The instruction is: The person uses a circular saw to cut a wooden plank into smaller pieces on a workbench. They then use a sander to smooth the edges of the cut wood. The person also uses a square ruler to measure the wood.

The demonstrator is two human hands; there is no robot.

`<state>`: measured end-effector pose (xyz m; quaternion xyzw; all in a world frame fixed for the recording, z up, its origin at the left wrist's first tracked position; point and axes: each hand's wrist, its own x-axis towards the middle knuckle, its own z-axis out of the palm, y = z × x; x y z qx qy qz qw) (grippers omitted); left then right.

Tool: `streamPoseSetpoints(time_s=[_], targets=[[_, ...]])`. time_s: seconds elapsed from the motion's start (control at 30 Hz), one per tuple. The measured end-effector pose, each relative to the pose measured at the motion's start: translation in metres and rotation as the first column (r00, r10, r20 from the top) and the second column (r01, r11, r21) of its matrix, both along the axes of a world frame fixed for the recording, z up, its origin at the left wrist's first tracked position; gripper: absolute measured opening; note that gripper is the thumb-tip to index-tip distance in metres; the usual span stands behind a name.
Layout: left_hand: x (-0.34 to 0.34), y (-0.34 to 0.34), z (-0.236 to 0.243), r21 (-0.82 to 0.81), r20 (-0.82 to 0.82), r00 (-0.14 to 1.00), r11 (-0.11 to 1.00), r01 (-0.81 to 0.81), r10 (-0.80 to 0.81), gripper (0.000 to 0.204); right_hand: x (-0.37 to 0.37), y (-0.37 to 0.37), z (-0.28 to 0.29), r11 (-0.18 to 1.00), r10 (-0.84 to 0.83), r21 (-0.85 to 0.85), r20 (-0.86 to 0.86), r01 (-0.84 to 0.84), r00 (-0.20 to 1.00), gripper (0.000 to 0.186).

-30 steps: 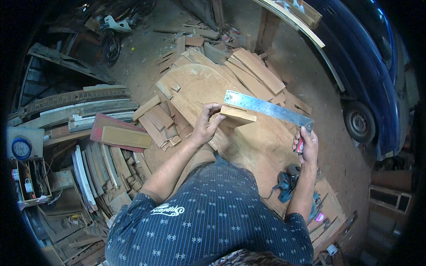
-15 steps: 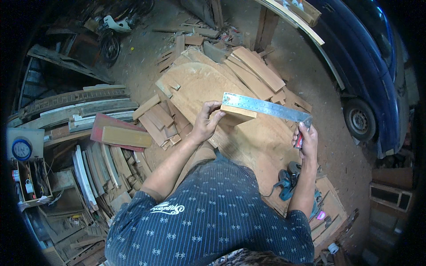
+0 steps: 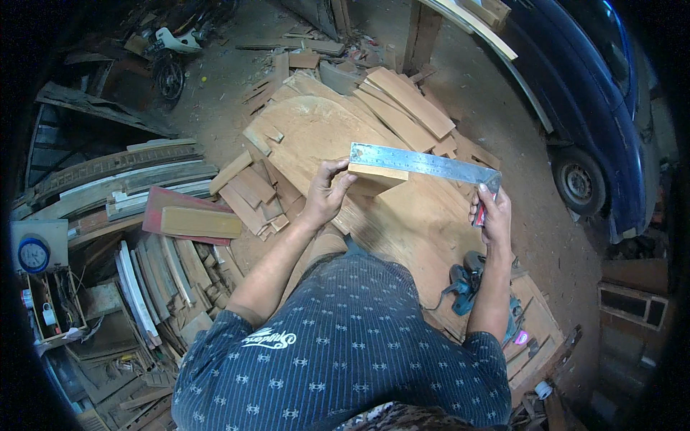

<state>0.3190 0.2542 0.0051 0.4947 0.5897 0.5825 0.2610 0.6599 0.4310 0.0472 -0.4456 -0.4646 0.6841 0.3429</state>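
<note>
Clutter first at far left: a round gauge [image 3: 33,254] on a pale box, then curved wooden strips [image 3: 115,172] and a short plank [image 3: 200,223] lying on a red board [image 3: 169,205]. Next rightward, loose offcuts [image 3: 251,194] heaped beside a big rounded slab [image 3: 316,133].

Left hand [image 3: 327,195] above that slab, fingers curled and closed on a small wood block [image 3: 374,179], thumb on its near face. Metal square [image 3: 424,161] laid with its long blade flat along the block's top edge, blade running right and slightly downward. Right hand [image 3: 491,213] at the blade's far end, wrapped tight about the red handle [image 3: 480,214], blade and block touching.

Further right and lower, a blue power tool [image 3: 467,284] resting on a plank [image 3: 431,223], and a dark blue car [image 3: 611,108] at the edge.

Likely trouble: block held in the air by fingertips only, so could twist against the blade and give a false reading. Blade long and held from one end, so apt to tip off the narrow edge. A dropped block would vanish among look-alike offcuts below.
</note>
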Motion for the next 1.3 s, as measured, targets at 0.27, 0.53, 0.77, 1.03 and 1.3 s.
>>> streamPoseSetpoints(time_s=[0.27,0.53,0.77,1.03,1.3], targets=[[-0.001,-0.002,-0.002,0.022,-0.08,0.997,1.0,0.004,-0.002,0.031,-0.001,0.002,0.0,1.0,0.007,0.019,0.006,-0.007,1.0,0.019],[0.003,-0.002,0.0,0.022,-0.027,0.999,0.999,-0.044,0.044,0.032,-0.002,0.003,-0.004,1.0,0.002,0.003,-0.034,-0.002,0.999,0.019],[0.003,-0.006,0.0,0.009,-0.089,0.996,1.0,-0.016,0.017,0.034,-0.004,0.007,-0.007,0.999,0.008,0.042,0.024,-0.009,1.0,0.02],[0.001,-0.01,0.004,-0.006,-0.057,0.997,0.999,-0.049,0.049,0.039,-0.01,0.008,-0.017,0.997,-0.079,-0.014,-0.034,0.079,0.996,0.021],[0.008,-0.026,0.016,-0.199,-0.29,0.956,0.98,-0.013,-0.047,0.041,0.008,-0.007,-0.142,0.969,-0.12,-0.159,0.361,0.188,0.925,0.018]])
